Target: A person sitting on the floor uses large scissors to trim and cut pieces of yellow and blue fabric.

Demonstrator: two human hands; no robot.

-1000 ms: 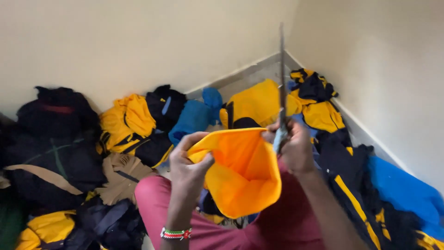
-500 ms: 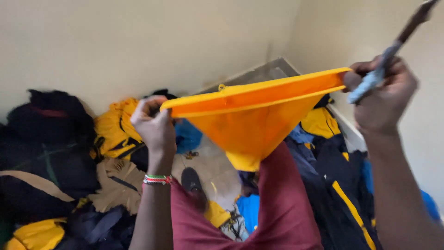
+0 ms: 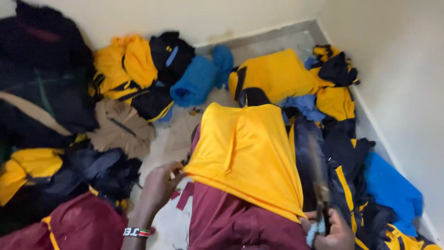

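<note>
The yellow cloth (image 3: pixel 245 153), stretched in the air between both hands half a second ago, now lies draped over the maroon-clad knee (image 3: pixel 231 222), and both hands have dropped low. The left hand (image 3: pixel 159 187) pinches the cloth's lower left corner, fingers closed on its edge, just above a white scrap (image 3: pixel 173 227) with maroon pieces on it. The right hand (image 3: pixel 330 229) is at the cloth's lower right edge, closed around the light handle of a long thin blade (image 3: pixel 318 180) that stands nearly upright and is blurred; whether this hand also grips the cloth I cannot tell.

The blade is the main risk, as I judge it. It stands just beside the cloth's right hem and close to the leg, so a slip or a quick pull could nick the cloth where no cut is meant, or catch the leg beneath. The blur suggests it is moving fast, which makes a stray stroke more likely. The cloth sits loosely over the knee, with only one corner clearly held, so it could slide off toward the dark garments (image 3: pixel 342 162) on the right and bunch under the blade. The left hand's fingers lie on the same edge line as the blade hand; if the blade runs along the hem they could be in its path. Piles of yellow and blue clothes (image 3: pixel 273 74) crowd the floor (image 3: pixel 171 134) all round, so a dropped piece might get lost among them
</note>
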